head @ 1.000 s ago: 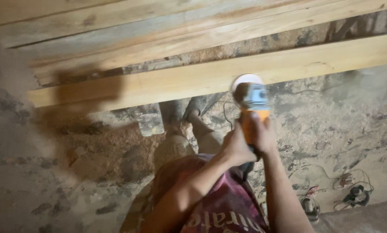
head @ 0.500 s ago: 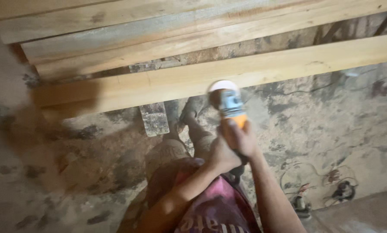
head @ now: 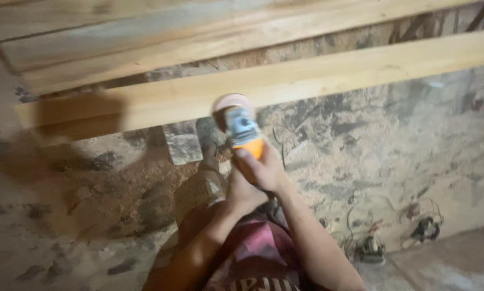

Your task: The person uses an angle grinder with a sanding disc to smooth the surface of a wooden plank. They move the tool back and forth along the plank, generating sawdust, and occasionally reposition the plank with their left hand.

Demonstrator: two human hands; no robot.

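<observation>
You've slid the orange sander (head: 241, 129) leftward along the near plank (head: 306, 81) since a second ago, both your left hand (head: 242, 191) and right hand (head: 263, 168) still wrapped tight round its body, disc at the plank's front edge

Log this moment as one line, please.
hands: both hands grip orange grinder | disc: on plank edge | floor: dusty

Head camera, looking steeply down, close

No packages, signs or screens show; the grinder (head: 241, 129) bears what may be a pale blue label.
</observation>
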